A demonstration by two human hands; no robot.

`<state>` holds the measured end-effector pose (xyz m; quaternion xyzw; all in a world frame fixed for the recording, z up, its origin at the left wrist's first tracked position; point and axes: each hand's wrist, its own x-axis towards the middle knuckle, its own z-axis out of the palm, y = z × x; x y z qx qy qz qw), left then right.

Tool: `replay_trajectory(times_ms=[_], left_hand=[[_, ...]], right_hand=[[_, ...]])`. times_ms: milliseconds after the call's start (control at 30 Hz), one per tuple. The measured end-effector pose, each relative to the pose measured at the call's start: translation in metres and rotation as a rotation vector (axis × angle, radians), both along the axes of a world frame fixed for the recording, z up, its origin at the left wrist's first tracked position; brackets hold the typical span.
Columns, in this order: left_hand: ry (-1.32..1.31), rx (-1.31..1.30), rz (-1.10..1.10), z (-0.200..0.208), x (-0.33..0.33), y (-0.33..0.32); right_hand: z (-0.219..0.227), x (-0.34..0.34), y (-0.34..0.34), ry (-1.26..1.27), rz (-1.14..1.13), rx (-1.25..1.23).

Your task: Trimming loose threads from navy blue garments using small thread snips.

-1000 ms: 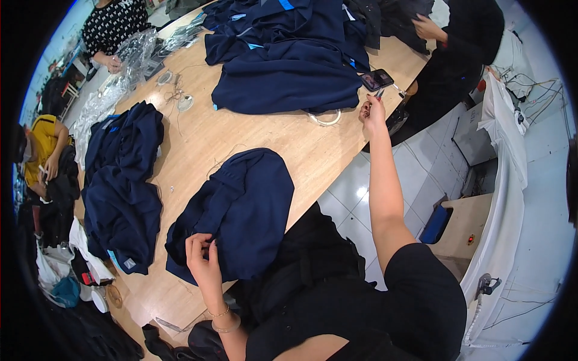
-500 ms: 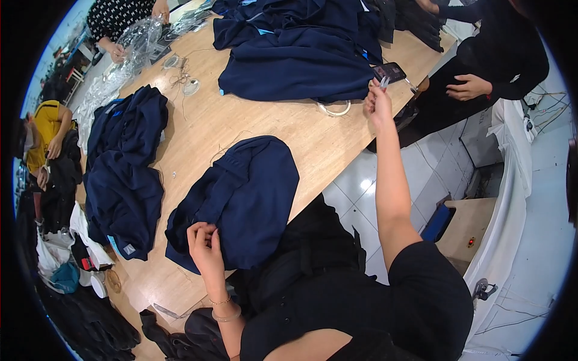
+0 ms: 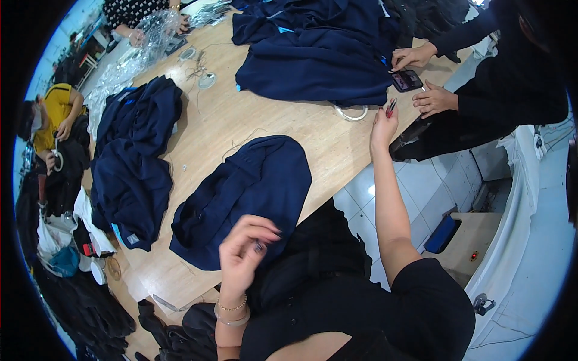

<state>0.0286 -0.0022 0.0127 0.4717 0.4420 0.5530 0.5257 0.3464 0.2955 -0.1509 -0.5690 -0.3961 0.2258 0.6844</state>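
My right hand point(image 3: 383, 129) reaches to the table's far right edge, closed on small thread snips point(image 3: 392, 107) with red on them. A white tape roll point(image 3: 351, 113) lies just left of it, partly under a navy garment point(image 3: 313, 75). My left hand point(image 3: 244, 253) hovers over the near edge of another navy garment point(image 3: 265, 180), which lies bunched in front of me. Its fingers are loosely bent, the thumb stands apart, and nothing shows in them.
A co-worker's hands point(image 3: 421, 78) are by a phone point(image 3: 407, 80) at the table's right edge. More navy clothing point(image 3: 132, 168) lies at left. Clear plastic bags point(image 3: 147, 45) and tape rolls point(image 3: 206, 80) sit farther back. Two other people stand at the far left.
My left hand has lifted off the garment and moved right. My right hand has drawn back from the phone with the snips. The co-worker's hands have come to the phone.
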Motion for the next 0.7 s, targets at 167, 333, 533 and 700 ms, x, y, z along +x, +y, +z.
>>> replay_trajectory(times_ms=[167, 333, 533, 700], left_hand=[[-0.404, 0.266, -0.550, 0.058, 0.031, 0.025], [-0.511, 0.194, -0.849, 0.090, 0.053, 0.030], [-0.748, -0.047, -1.188, 0.081, 0.077, 0.036], [-0.738, -0.397, -1.353, 0.141, 0.077, 0.064]], right_hand=[[0.001, -0.015, -0.015, -0.377, -0.109, 0.143], [-0.007, 0.005, -0.035, 0.149, -0.338, 0.107], [-0.094, 0.132, -0.019, 0.466, -0.331, -0.355], [-0.085, 0.168, 0.006, 0.747, -0.179, -0.644]])
